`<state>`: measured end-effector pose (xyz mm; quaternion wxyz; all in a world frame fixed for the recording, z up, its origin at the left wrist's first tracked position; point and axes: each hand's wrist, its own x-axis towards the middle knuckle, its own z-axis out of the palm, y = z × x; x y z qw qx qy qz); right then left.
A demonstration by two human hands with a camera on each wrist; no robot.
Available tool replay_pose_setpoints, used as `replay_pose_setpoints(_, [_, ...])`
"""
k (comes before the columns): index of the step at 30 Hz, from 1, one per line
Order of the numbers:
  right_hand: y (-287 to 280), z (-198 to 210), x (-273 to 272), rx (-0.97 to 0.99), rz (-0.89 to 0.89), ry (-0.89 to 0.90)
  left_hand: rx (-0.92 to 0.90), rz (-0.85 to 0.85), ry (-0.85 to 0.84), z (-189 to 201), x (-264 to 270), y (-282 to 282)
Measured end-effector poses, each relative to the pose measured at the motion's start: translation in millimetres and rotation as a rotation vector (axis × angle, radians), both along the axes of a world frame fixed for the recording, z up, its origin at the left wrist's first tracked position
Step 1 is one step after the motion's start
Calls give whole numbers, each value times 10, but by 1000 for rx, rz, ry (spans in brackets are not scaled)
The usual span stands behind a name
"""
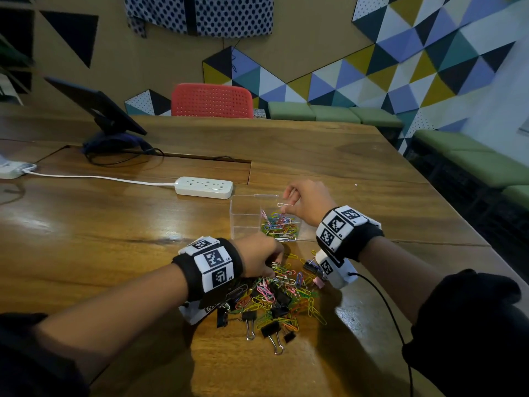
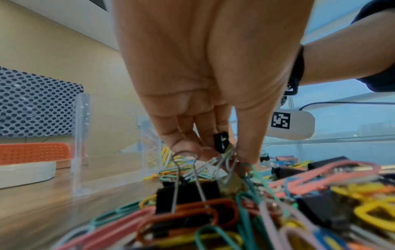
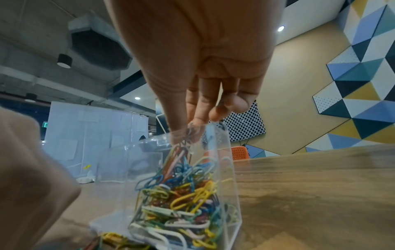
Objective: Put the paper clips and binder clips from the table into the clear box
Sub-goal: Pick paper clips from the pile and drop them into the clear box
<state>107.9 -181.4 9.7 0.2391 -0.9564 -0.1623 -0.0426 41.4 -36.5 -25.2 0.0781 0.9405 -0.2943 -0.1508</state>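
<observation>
Your right hand (image 1: 307, 200) pinches a white paper clip (image 1: 284, 204) over the clear box (image 1: 243, 219), whose right compartment holds many coloured clips. Your left hand (image 1: 259, 257) pinches a small black binder clip (image 2: 221, 141) and some wire clips at the pile (image 1: 274, 299) on the wooden table (image 1: 114, 239), just beside the box
</observation>
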Motion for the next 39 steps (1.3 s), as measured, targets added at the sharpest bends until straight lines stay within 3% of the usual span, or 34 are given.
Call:
replay_pose_setpoints(12, [-67,-66,-44,-190,137,40,-227,112,-31,53,46,90])
replay_pose_setpoints(17, [-211,-31,-92,-122,131,-65,-422,241,-61,162,102,142])
replay_pose_setpoints(23, [-406,35,-324,-92,152,-106,-779,410,148,295,212,199])
replay_pose_setpoints(28, [-490,43,-546,-176,250,66,-933,480,203,330,300,203])
replay_pose_setpoints(33, [-547,-71,-726,-314,358,383,-890,466,44,391,409,166])
replay_pose_setpoints(39, [-505,-194,-857,-470,422,417,-670,396,-233,477,501,22])
